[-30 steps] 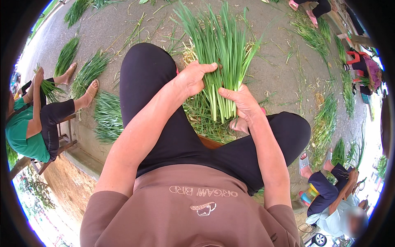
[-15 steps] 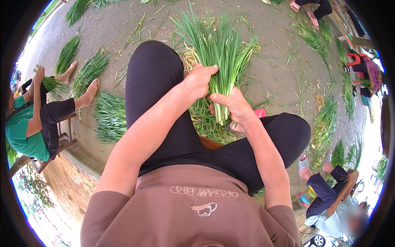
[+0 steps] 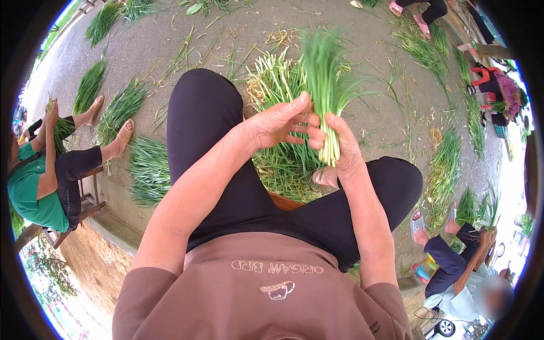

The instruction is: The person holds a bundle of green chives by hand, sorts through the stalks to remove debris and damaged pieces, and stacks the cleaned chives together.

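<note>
Holding chive bunch (image 3: 326, 85) upright, pale stems down.

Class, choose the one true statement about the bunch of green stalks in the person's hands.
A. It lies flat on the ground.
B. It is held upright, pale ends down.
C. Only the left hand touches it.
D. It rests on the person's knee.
B: both the left hand and right hand grip the bunch of green stalks upright, its pale ends pointing down.

Green-shirt person on stool (image 3: 39, 181), loose green bundles on pavement (image 3: 148, 169), seated person w/ sandals (image 3: 466, 273)
</note>
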A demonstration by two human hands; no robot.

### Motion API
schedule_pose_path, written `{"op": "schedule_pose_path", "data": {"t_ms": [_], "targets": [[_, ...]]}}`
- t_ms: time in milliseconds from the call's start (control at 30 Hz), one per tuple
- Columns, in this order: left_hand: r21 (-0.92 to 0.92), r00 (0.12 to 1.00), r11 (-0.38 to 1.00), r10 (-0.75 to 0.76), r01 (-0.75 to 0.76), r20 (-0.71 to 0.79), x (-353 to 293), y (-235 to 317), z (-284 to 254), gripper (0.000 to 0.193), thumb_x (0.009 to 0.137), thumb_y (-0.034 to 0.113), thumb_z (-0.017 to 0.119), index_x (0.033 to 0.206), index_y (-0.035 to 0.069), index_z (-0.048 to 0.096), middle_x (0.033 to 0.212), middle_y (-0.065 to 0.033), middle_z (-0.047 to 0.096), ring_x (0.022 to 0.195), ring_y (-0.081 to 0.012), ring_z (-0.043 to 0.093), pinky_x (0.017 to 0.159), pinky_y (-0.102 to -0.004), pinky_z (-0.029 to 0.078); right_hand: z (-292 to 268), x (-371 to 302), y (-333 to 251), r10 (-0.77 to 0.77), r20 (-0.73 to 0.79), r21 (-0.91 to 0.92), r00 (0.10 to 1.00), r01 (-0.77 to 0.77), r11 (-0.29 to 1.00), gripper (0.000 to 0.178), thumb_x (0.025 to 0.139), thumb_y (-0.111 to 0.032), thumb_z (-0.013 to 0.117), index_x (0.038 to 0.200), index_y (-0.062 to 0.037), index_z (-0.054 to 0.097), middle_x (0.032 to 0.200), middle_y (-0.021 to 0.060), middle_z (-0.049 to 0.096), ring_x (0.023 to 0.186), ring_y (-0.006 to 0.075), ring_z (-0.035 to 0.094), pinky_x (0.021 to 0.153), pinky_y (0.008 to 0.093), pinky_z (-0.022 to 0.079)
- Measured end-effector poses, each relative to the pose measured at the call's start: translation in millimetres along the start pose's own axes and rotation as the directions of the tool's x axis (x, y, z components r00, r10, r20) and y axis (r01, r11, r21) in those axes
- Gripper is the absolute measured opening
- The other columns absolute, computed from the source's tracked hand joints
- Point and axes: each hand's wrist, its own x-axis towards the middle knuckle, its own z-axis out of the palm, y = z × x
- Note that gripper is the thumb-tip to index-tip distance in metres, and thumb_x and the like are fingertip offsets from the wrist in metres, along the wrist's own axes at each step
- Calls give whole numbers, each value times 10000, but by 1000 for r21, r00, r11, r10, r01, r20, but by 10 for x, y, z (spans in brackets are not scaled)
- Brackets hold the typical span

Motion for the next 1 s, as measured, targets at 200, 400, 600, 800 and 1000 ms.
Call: {"op": "schedule_pose_path", "data": {"t_ms": [200,400,600,800,1000], "targets": [[-136,938,939,331,-316,104,7,-22,154,752,769,526,659,1296,43,424,1168,-100,570,1099,-238,533,967,-429,427,192,-136,65,133,151,-167,980,-107,980,478,781,-382,666,1049,-24,499,761,65,550,525,72,484,416,185,410],[-345,832,758,488,-554,-264,-48,237,176,526,744,177,728,1188,64,468,934,-51,592,902,-226,589,951,-444,444,109,-74,69,156,61,-357,986,-124,926,681,864,-591,475,1164,20,496,980,169,622,745,207,642,613,329,550],[-249,710,677,578,-693,-403,-76,331,145,486,752,106,715,1176,81,479,980,-70,592,941,-241,590,904,-456,478,9,54,129,-407,-465,-186,786,363,913,716,848,-676,412,1145,-27,461,1176,113,485,1083,251,468,921,430,371],[-269,733,687,581,-675,-354,-49,241,194,511,747,85,714,1182,71,445,1041,-101,576,984,-257,574,903,-437,474,362,353,315,-495,-420,-54,761,524,850,615,906,-602,379,1088,-27,499,1047,91,524,992,210,498,917,360,383],[-328,795,732,486,-597,-362,-96,198,265,439,744,54,691,1127,82,477,970,-78,582,939,-249,585,912,-434,472,368,333,328,-551,-357,-42,754,577,816,622,892,-605,410,1139,-39,486,1082,78,505,1036,224,485,916,379,382]]}}
